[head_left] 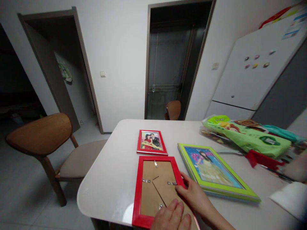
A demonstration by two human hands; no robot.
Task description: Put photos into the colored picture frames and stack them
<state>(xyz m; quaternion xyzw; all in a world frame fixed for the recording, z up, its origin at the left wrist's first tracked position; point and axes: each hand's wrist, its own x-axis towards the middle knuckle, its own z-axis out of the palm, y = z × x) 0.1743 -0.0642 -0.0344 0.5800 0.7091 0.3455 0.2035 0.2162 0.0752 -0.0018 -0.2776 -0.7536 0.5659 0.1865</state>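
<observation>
Head view, only one. We count three frames: two red, one green. The near red frame (153, 191) lies back up on the table (112, 179), brown backing showing; we get four clips (172, 183) and two dark lines on it. The far red frame (151, 142) is picture up, just beyond; touching or not, we can't tell. The green frame (212, 169), one, picture up, sits to the right.

Two hands. Right hand (192, 195) is nearly closed on the near red frame's right edge, thumb on top, fingers over the side. Left hand (173, 217) is on the backing's lower right, fingers together and slightly bent; we can't tell if it has hold of anything.

Edges: near red frame's lower left corner comes down to the table's near edge; a wide strip of tabletop runs along its left. Right side is tight, the right hand filling the narrow gap to the green frame. More tabletop left of the far red frame and beyond it. Far right is crowded: one green pack (249, 135), one red item (263, 159), one white paper (291, 198), blurred.

Around: two chairs (40, 134), two doorways (168, 64), one fridge (254, 80).
</observation>
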